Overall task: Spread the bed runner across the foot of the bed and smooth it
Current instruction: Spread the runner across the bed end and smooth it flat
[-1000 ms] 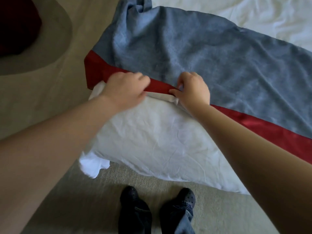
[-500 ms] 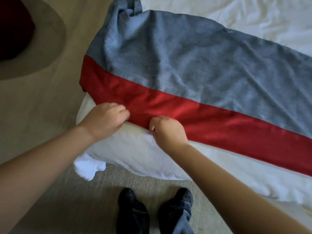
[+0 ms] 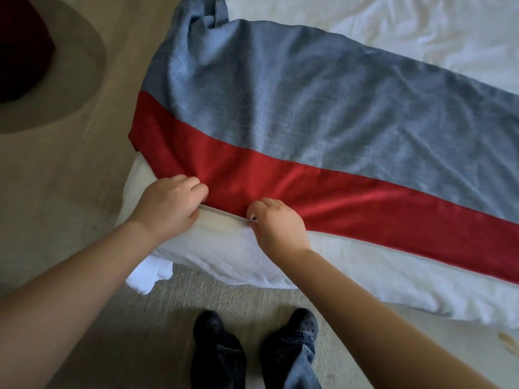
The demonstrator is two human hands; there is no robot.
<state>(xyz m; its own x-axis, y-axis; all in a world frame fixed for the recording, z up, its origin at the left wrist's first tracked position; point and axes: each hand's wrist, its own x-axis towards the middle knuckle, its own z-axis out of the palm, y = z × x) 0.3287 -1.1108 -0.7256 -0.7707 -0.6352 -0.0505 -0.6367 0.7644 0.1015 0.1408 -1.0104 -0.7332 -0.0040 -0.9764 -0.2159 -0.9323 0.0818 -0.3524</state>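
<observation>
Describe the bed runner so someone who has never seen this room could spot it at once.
Start at the white bed. Across its near end lies one long cloth, the bed runner. It is the only coloured fabric on the white bedding: grey-blue, with a red band along the near edge, where the left hand and right hand grip it.

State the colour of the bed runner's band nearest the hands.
The band is red, clearest in the head view.
</observation>
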